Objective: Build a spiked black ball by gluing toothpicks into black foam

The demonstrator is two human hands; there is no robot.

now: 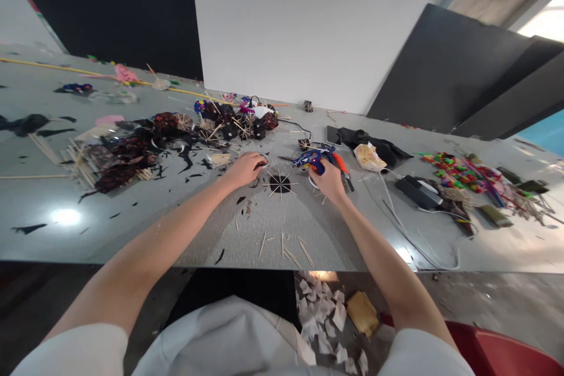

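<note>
A black disc (277, 188) lies flat on the table between my hands, with thin wooden sticks spread across it like spokes. Left of it, my left hand (245, 170) rests low over the table, fingers curled at a pale, ring-like rim; what they hold is mostly hidden. On the right, my right hand (328, 181) closes round a blue glue gun (311, 157) whose tip points left. An orange-handled tool (340, 163) lies right beside that hand. Under its fingers shows part of a white round object (312, 183).
Dark stick-spiked balls (229, 123) and wooden stick bundles (86, 164) crowd the back left. Loose sticks (288, 249) lie near the front edge. To the right are a stained white pad (369, 157), a black box (418, 192), a white cable (396, 217) and colourful pieces (456, 170).
</note>
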